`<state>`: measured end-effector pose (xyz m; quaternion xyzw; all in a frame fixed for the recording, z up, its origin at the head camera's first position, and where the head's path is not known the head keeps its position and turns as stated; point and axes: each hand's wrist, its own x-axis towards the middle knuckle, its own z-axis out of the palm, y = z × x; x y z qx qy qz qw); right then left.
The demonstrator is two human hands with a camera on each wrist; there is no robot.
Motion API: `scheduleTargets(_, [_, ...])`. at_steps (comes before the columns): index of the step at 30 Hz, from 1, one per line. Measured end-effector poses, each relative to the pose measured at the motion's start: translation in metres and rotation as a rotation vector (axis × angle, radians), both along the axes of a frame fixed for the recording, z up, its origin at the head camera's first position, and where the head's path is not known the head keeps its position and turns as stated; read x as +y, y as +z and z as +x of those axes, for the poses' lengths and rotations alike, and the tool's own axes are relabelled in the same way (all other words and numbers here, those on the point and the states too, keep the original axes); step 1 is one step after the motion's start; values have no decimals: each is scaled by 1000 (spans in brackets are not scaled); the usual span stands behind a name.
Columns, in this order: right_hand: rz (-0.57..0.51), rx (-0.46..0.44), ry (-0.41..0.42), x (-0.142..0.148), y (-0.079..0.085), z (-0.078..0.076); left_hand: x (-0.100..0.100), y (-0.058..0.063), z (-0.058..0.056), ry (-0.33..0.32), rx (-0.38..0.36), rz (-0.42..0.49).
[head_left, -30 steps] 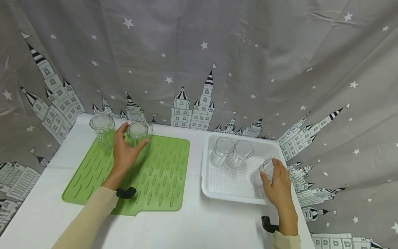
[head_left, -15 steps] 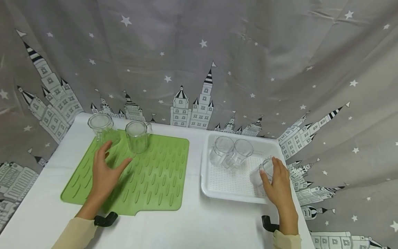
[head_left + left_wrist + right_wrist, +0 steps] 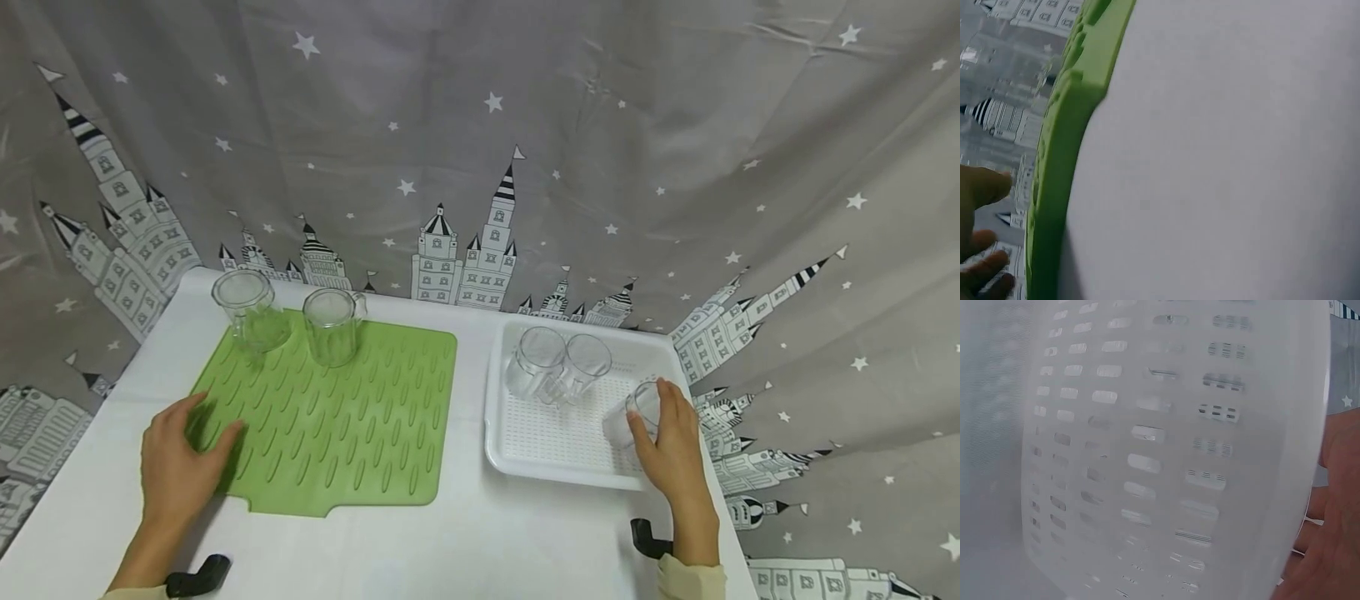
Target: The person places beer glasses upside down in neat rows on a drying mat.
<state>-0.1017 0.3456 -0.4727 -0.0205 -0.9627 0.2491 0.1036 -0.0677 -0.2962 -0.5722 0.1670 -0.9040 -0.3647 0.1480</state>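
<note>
My left hand, its fingers apart and holding nothing, is over the left edge of the green drying mat. Two clear glass mugs stand side by side at the back of that mat. At the right end of a white perforated basket, my right hand grips a glass mug, thumb on one side and fingers on the other; the hand covers part of it. In the right wrist view, the basket wall hides the mug, with fingers beyond it.
Two more glass mugs stand close together in the basket's back left part. White cloth covers the table. A grey curtain printed with castles and stars hangs behind and to the right.
My left hand has let go of the right-hand mug on the mat and drawn back toward the front left. The right hand and its mug have stayed in place.
</note>
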Motion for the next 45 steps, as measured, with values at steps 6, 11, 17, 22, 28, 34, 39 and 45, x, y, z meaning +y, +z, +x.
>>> scheduleTargets(6, [3,-7,-1,-1,0,2,-9,-9,5,-35,3,-67])
scheduleTargets(11, [1,-18,-1,-1,1,3,-11,-12,7,-58,34,-74])
scheduleTargets(17, [-3,-22,5,0,4,2,-13,-12,7,-64,43,-69])
scheduleTargets(22, [-11,-28,12,7,7,0,-15,-13,6,-77,63,-79])
scheduleTargets(28, [-27,-64,-6,16,6,-1,-15,-14,7,-87,69,-71])
scheduleTargets(34, [-17,-54,-20,21,12,2,-13,-14,4,-93,56,-70])
scheduleTargets(39, [1,-35,-20,17,27,2,-14,-11,5,-89,50,-77])
scheduleTargets(45, [12,-5,-32,12,51,6,-15,-9,8,-77,38,-67])
